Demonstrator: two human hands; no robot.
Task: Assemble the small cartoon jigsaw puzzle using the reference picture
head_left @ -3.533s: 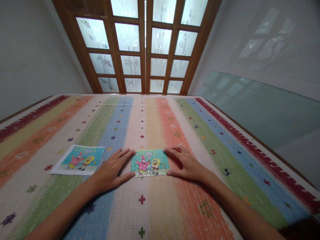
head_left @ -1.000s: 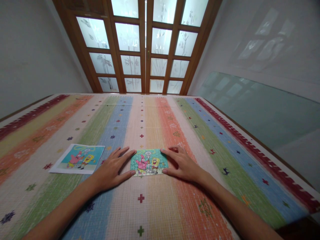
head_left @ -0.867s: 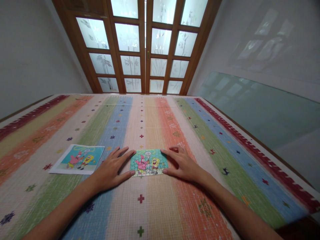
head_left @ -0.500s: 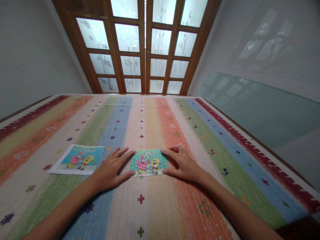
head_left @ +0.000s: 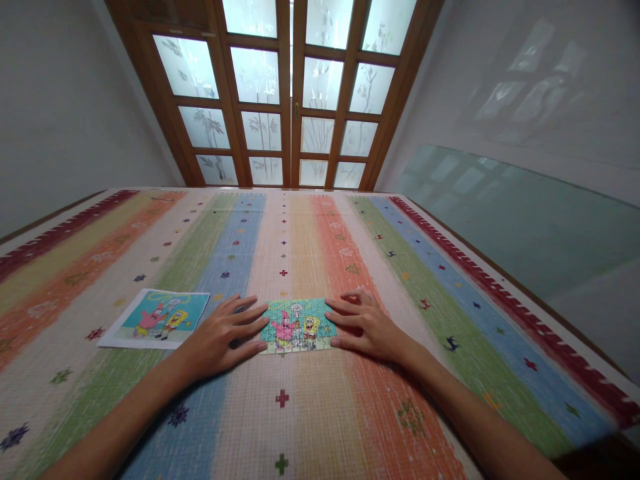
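Note:
An assembled jigsaw puzzle (head_left: pixel 298 327) with cartoon figures on a teal ground lies flat on the tablecloth, its piece seams visible. My left hand (head_left: pixel 227 337) rests at its left edge, fingers spread and tips touching that side. Against the right edge sit the fingertips of my right hand (head_left: pixel 367 327), also apart. Neither hand lifts anything. To the left of my left hand is a paper picture sheet (head_left: pixel 155 319) printed with the same cartoon figures; its right corner lies close to that hand.
A striped tablecloth (head_left: pixel 300 413) in several colours covers the table. Beyond the far edge stand wooden doors (head_left: pixel 290 133) with frosted panes. A greenish glass panel (head_left: pixel 510 220) is along the right wall.
The fingers of both hands have shifted slightly on the puzzle's sides, with more fingertips now along each edge. The puzzle and the paper sheet look unmoved.

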